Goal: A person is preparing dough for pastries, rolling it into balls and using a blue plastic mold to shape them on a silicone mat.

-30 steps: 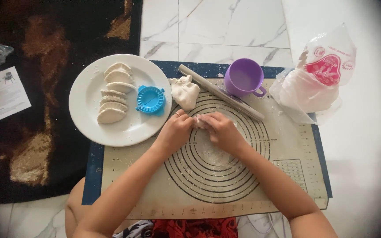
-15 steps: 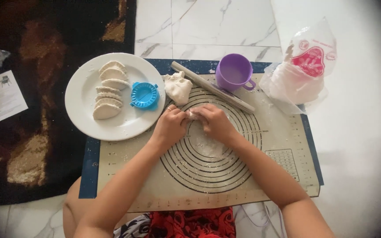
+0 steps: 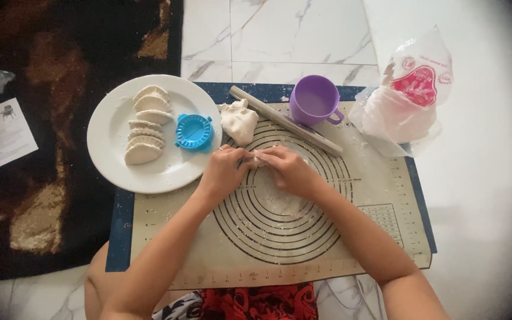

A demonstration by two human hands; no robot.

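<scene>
Dough piece is pinched between both hands over the far part of the ringed baking mat, and honestly it's mostly hidden by fingers, so I can't tell its shape or which way its long side runs; only a small pale bit peeks out between the fingertips. Left hand and right hand are both closed snug around it, fingertips meeting in the middle. Only one view here, the head camera looking straight down. Counting stuff: one white plate to the left, with what looks like five folded dumplings stacked in a column (the overlap makes the count a bit iffy), plus one blue dumpling press on the plate's right edge. One lump of spare dough sits just far of the hands, one rolling pin lies diagonally beside it, one purple cup beyond that, and one crumpled plastic bag at far right. A paper leaflet lies on the dark rug at left, and something's cut off at the far-left edge.
</scene>
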